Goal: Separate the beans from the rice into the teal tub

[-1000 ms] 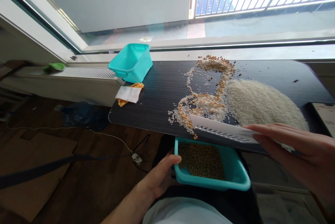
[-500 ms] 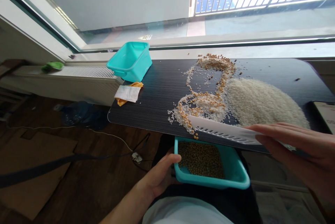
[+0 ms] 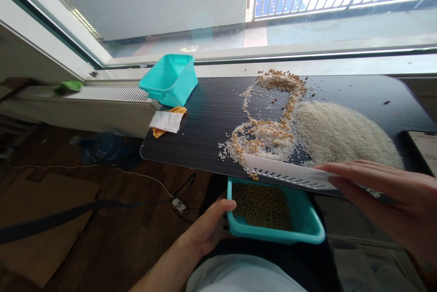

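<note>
My left hand (image 3: pixel 213 219) grips the left end of a turquoise tub (image 3: pixel 309 219), its thumb over the rim. Small brownish-green round grains, like dried peas (image 3: pixel 262 207), cover the tub's floor. It is held just below the table's near edge. Between the fingers and thumb of my right hand (image 3: pixel 368 187) is a white slotted plastic strip (image 3: pixel 290 171). The strip lies along the near edge, its tip by a few yellow peas (image 3: pixel 253 176). Beyond it spreads a mix of white rice and yellow peas (image 3: pixel 266 135). A big heap of rice (image 3: pixel 344 132) sits to the right.
A second turquoise tub (image 3: pixel 174 82) stands at the dark table's (image 3: pixel 208 110) far left corner. In front of it lies a white tissue on an orange cloth (image 3: pixel 167 121). A phone-like device (image 3: pixel 423 146) is at the right edge. The window is behind; a cable (image 3: pixel 146 176) crosses the floor.
The strip's tip has shifted slightly left and nearer the table's edge, and a few peas beside it moved with it. My left hand and its tub have stayed almost still.
</note>
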The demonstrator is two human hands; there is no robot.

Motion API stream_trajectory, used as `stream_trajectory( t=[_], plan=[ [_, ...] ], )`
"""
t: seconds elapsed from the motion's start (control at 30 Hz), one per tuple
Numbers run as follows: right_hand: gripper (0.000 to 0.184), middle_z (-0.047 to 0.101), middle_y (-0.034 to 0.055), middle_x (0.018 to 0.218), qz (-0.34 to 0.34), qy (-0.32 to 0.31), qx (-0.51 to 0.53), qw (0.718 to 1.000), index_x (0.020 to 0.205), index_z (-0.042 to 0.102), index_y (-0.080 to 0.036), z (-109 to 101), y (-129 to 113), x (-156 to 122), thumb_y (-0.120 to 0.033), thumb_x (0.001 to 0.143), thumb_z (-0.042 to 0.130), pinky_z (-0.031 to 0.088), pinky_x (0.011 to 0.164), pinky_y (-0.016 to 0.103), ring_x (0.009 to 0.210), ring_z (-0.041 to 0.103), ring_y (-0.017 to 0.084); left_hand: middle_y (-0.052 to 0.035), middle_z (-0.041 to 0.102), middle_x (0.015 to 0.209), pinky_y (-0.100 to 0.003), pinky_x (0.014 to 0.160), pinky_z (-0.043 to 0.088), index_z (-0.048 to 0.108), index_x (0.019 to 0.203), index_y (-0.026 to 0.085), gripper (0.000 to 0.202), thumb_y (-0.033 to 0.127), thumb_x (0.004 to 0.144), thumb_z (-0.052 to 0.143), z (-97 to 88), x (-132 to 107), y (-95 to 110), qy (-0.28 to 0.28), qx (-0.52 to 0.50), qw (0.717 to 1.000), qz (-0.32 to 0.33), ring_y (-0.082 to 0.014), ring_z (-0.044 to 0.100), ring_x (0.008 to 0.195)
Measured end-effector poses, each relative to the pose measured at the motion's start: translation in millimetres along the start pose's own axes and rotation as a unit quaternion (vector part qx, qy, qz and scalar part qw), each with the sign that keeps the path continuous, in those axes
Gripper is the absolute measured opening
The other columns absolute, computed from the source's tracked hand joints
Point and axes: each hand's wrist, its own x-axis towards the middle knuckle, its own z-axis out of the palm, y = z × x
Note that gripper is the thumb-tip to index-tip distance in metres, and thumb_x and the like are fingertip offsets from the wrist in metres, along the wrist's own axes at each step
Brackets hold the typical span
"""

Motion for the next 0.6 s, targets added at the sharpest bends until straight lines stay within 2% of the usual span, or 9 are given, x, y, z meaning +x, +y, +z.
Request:
stream_trajectory(
  t=[0.2,0.3,0.4,0.6],
  plan=[
    [0.023,0.077,-0.0071,0.094,-0.009,0.008,-0.014,1.0,0.107,0.069,-0.039,-2.9,-1.8,-2.7,-0.034,0.088,0.058,0.057,0.061,0.017,0.073,0.073,0.014,-0.0118,0.07,0.115,-0.038,0.08,0.047,0.061,0.12,0.019,0.063,0.049,0.065,0.069,0.5,0.2,0.6,0.006,0.002,1.0,-0.001,-0.0316,0.063,0.104],
    [0.026,0.077,-0.008,0.095,-0.006,-0.007,-0.009,1.0,0.11,0.069,-0.041,-1.9,-0.7,-6.5,-0.033,0.088,0.058,0.057,0.062,0.019,0.075,0.073,0.015,-0.0121,0.07,0.114,-0.038,0.081,0.046,0.062,0.118,0.019,0.062,0.05,0.066,0.068,0.0,0.5,0.1,0.004,0.002,1.0,0.0,-0.0318,0.062,0.105],
    [0.03,0.077,-0.0079,0.096,0.006,0.005,-0.008,1.0,0.112,0.07,-0.043,-1.7,0.6,-9.7,-0.032,0.086,0.061,0.059,0.063,0.021,0.075,0.073,0.016,-0.0119,0.07,0.113,-0.038,0.081,0.046,0.064,0.116,0.019,0.059,0.05,0.067,0.068,-1.0,0.8,-0.4,-0.007,0.004,1.0,-0.001,-0.0316,0.062,0.106],
    [0.024,0.078,-0.0071,0.093,0.013,-0.001,-0.002,1.0,0.107,0.072,-0.039,-1.9,-0.8,-5.7,-0.035,0.086,0.06,0.057,0.059,0.018,0.071,0.072,0.014,-0.0122,0.071,0.113,-0.038,0.08,0.046,0.063,0.118,0.018,0.063,0.051,0.064,0.07,-0.1,0.1,1.1,0.004,0.005,1.0,-0.005,-0.033,0.062,0.106]
  ],
)
